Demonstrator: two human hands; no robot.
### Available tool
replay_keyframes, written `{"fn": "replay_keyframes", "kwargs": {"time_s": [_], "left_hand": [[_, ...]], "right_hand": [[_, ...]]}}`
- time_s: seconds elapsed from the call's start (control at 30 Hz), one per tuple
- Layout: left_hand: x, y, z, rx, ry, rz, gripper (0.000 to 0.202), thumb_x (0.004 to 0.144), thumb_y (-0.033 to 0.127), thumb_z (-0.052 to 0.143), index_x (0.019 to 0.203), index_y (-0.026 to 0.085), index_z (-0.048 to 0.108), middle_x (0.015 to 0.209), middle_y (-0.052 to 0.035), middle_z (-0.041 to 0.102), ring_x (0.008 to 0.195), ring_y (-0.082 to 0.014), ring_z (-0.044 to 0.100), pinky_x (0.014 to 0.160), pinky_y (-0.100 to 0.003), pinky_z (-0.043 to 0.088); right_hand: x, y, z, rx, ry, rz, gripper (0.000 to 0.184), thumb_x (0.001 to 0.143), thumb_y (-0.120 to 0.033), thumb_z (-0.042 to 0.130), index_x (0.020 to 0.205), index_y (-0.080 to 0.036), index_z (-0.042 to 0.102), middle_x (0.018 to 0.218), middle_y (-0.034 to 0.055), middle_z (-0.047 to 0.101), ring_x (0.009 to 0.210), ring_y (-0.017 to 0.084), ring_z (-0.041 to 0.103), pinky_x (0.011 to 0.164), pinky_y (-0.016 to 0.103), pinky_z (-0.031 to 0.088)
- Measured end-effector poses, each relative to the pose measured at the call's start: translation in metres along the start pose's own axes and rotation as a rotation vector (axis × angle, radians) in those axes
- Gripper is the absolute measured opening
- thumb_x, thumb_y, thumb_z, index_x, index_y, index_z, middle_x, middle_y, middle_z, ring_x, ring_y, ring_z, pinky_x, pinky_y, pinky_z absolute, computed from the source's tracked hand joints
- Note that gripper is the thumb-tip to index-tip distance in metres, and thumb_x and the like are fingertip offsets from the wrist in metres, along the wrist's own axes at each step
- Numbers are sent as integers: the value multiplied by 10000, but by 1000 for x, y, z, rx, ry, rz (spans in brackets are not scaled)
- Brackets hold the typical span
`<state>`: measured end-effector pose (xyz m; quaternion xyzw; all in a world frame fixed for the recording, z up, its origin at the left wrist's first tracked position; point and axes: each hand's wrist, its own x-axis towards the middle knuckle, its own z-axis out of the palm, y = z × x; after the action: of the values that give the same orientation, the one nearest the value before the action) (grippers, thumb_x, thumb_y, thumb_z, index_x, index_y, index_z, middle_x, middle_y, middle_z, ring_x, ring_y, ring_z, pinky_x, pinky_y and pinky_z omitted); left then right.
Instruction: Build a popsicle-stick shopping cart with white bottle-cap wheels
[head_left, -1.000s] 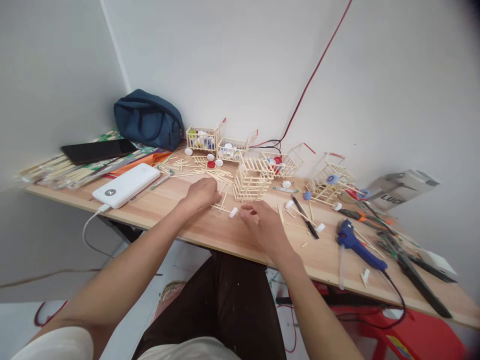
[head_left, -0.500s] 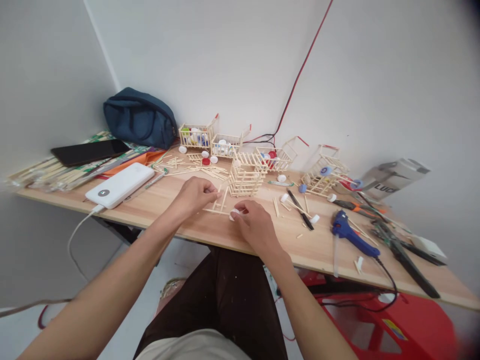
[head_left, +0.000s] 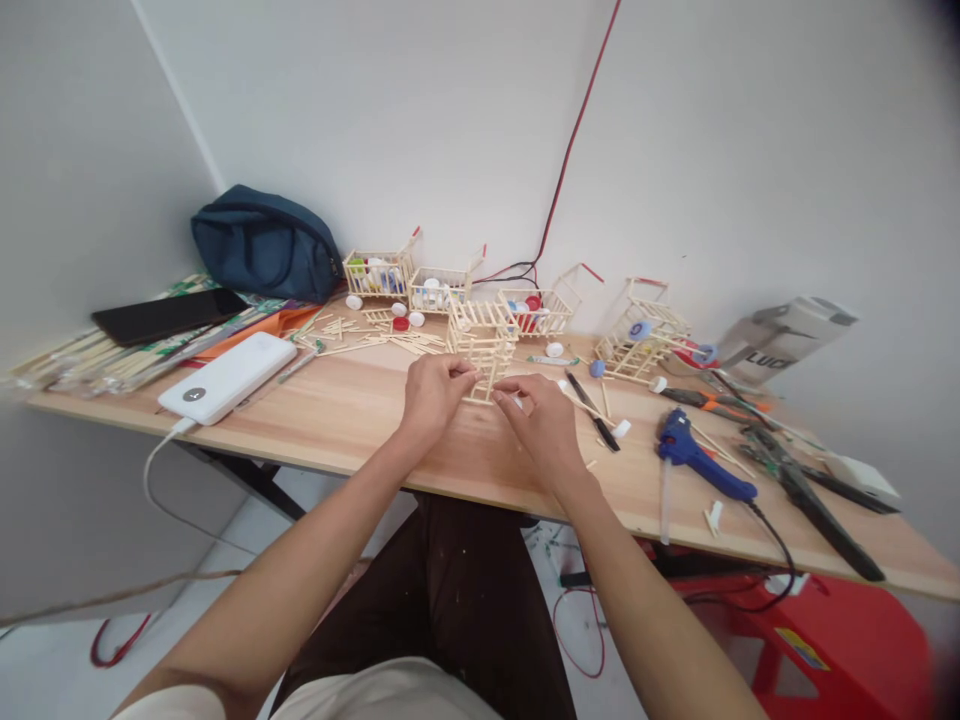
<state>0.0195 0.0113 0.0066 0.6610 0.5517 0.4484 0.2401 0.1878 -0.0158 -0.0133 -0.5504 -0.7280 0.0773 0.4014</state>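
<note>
A: Report the position of the hands.

B: Both are over the middle of the table (head_left: 352,420), near each other but not touching. The left hand (head_left: 436,392) has its fingertips pinched on the left edge of a small stick frame (head_left: 486,386). The right hand (head_left: 546,425) has its fingers curled in at the frame's right edge. I cannot tell from here whether that hand grips the frame or only touches it.

A: Location of the frame?

B: Between the two hands, raised slightly off the table, tilted, just in front of an unfinished stick cage (head_left: 480,342).

A: Items behind it?

B: Loose sticks and bottle caps, then a row of stick carts (head_left: 379,272) against the wall, some with caps inside.

A: Items to the person's right?

B: A black pen-shaped tool (head_left: 594,415) near the right hand. Farther out, a blue glue gun (head_left: 694,462) lying on its side, long-handled cutters (head_left: 814,510) and a grey box (head_left: 784,335).

A: To the left?

B: A white power bank (head_left: 227,376) with its cable hanging over the table edge, a black phone (head_left: 169,315) on packets of sticks, and a dark blue pouch (head_left: 262,245) in the corner.
</note>
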Motion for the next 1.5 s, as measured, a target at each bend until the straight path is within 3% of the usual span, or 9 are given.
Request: {"fn": "replay_keyframes", "kwargs": {"time_s": [0.2,0.47,0.7,0.87,1.03,1.13,1.23,1.33,1.5], "left_hand": [[-3,0,6,8,57,-7,161,795,271,666,678,185,735,697,-12,739,691,-179,639,674,-279,428],[-9,-3,17,198,125,-16,160,850,297,660,789,207,778,855,-60,776,844,-239,662,804,-342,447],[-11,-2,20,341,113,-12,177,872,321,653,796,208,767,832,-80,755,898,-269,625,785,-354,416],[-12,-4,18,380,124,12,167,866,313,663,751,214,732,794,-85,725,837,-260,612,736,-344,404],[-14,-8,10,282,162,86,161,835,276,691,704,202,634,770,-53,687,826,-234,597,737,-332,418],[-13,-9,3,124,241,94,103,795,208,702,815,200,602,814,-20,663,841,-207,605,778,-323,451],[-9,-8,1,-27,270,96,235,750,119,688,938,201,574,956,-23,663,904,-188,617,793,-305,476],[-5,-8,1,-126,246,69,298,731,71,656,974,204,548,1058,-29,648,919,-167,614,795,-290,485],[-1,-15,6,-184,208,-51,298,721,97,677,949,208,521,1019,-13,635,853,-153,611,789,-298,489]], "right_hand": [[8,1,8,-155,27,7,144,909,-289,582,908,-231,713,966,55,734,965,266,594,888,410,359],[14,3,15,-248,50,-33,158,916,-291,566,852,-229,696,915,51,730,926,266,582,811,380,323],[16,4,19,-258,29,-18,167,923,-267,549,848,-208,686,935,58,729,936,267,593,796,372,311],[19,2,17,-320,-2,-37,172,920,-272,550,843,-210,690,932,71,719,941,274,582,825,382,309],[20,3,17,-320,8,-48,171,922,-268,550,843,-209,690,934,72,715,947,261,576,848,379,296],[20,3,18,-318,17,-51,180,924,-256,544,834,-205,691,928,67,719,932,250,576,837,369,284],[20,1,19,-327,26,-50,195,928,-235,530,828,-201,694,920,62,722,921,244,577,811,359,270],[20,0,19,-338,26,-51,194,930,-231,532,830,-202,696,916,61,724,917,243,580,785,354,256],[20,4,20,-323,23,-47,172,928,-235,548,849,-209,699,945,52,731,941,245,591,795,358,255]]}}
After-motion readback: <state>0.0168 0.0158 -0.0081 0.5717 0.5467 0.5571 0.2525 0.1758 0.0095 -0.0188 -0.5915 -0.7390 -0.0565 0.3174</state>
